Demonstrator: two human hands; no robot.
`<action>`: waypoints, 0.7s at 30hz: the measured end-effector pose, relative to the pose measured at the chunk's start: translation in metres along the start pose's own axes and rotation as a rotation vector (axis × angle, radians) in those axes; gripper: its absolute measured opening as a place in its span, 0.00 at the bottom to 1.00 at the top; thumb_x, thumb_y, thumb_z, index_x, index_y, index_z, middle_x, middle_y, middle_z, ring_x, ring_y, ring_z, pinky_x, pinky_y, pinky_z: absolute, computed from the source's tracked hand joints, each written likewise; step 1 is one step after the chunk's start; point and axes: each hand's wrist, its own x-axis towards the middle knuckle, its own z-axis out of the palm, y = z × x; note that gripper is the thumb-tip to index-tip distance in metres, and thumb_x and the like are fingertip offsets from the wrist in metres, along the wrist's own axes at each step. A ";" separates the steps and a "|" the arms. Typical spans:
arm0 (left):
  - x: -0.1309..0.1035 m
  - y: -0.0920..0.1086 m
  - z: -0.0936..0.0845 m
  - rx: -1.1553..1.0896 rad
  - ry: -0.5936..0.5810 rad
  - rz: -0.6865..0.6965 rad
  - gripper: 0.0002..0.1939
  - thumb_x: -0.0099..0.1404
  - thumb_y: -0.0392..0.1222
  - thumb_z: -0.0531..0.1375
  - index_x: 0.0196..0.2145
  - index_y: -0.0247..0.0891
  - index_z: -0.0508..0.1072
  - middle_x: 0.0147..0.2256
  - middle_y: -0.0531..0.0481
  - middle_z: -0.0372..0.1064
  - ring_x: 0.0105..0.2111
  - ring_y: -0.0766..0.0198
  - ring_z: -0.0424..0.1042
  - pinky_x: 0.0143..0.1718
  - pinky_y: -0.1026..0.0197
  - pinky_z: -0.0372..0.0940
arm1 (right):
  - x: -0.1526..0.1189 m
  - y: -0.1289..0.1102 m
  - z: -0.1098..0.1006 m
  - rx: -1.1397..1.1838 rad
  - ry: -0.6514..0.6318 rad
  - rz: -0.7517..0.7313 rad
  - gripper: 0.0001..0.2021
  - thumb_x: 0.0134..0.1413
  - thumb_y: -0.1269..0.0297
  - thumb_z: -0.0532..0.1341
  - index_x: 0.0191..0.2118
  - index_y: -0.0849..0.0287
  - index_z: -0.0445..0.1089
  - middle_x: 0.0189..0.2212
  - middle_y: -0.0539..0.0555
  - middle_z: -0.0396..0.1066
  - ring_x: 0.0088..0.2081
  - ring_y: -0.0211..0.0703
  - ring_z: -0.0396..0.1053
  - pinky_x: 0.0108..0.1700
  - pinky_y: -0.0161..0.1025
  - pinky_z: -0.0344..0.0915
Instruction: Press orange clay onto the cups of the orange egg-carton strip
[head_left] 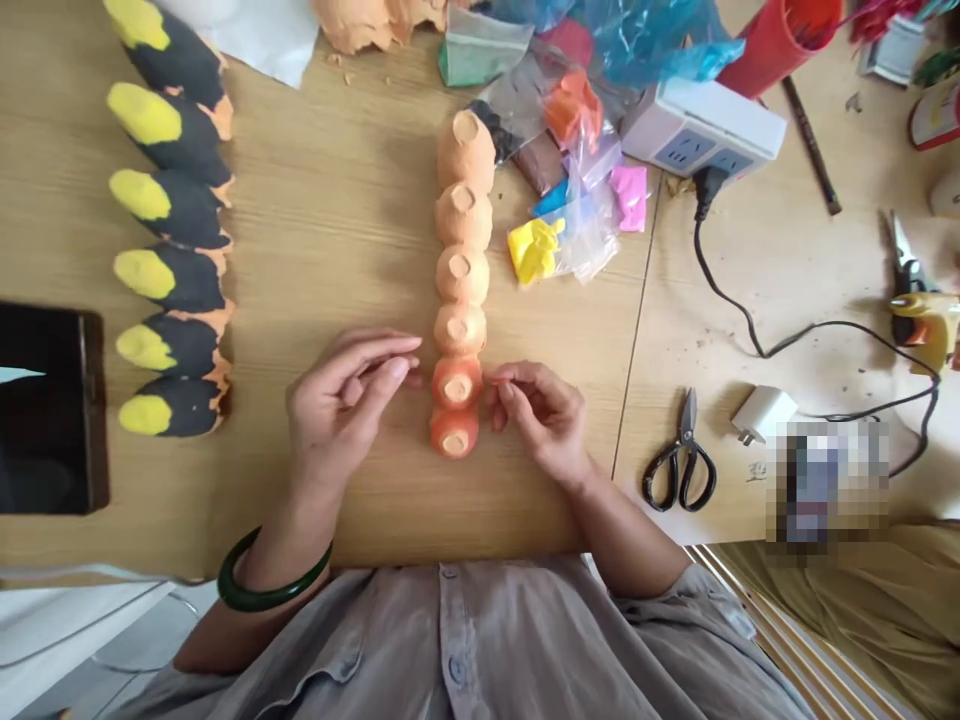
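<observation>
Hands apart, 1 per side of a 6-dome egg-carton-like strip [460,270] upright on the wood-grain table [337,200].
Left hand [334,400]: thumb and index tips slightly parted, just left of the strip; green bangle [262,600] on that wrist. Right hand [544,410]: thumb and index pinch a small orange-red bit [500,380], just right of the strip; contact with the dome: can't tell. Nearest 2 domes orange-red with peach discs on top, other 4 all peach. Outward: black scissors [684,460] right, yellow clay packet [532,250] and white power strip [705,125] upper right, black-yellow 6-segment strip [176,215] far left.
</observation>
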 end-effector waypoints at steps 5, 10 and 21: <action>-0.002 -0.004 -0.002 0.009 0.141 -0.094 0.08 0.77 0.49 0.74 0.47 0.68 0.93 0.49 0.54 0.83 0.35 0.52 0.80 0.31 0.38 0.85 | -0.008 0.000 -0.005 -0.063 -0.010 -0.052 0.07 0.81 0.55 0.70 0.51 0.50 0.83 0.35 0.53 0.83 0.26 0.41 0.76 0.29 0.42 0.75; -0.002 -0.004 -0.003 0.043 0.130 -0.078 0.06 0.74 0.51 0.76 0.45 0.68 0.93 0.49 0.53 0.85 0.35 0.50 0.82 0.32 0.36 0.86 | -0.010 0.000 -0.006 -0.009 0.006 -0.005 0.09 0.79 0.51 0.71 0.51 0.49 0.83 0.35 0.53 0.83 0.25 0.42 0.75 0.28 0.43 0.77; 0.015 -0.016 0.008 -0.157 0.176 0.082 0.23 0.59 0.67 0.84 0.40 0.48 0.89 0.39 0.57 0.83 0.39 0.58 0.81 0.37 0.46 0.82 | 0.031 0.020 0.000 0.022 -0.016 -0.140 0.34 0.59 0.22 0.76 0.44 0.52 0.76 0.28 0.44 0.75 0.21 0.34 0.68 0.25 0.37 0.70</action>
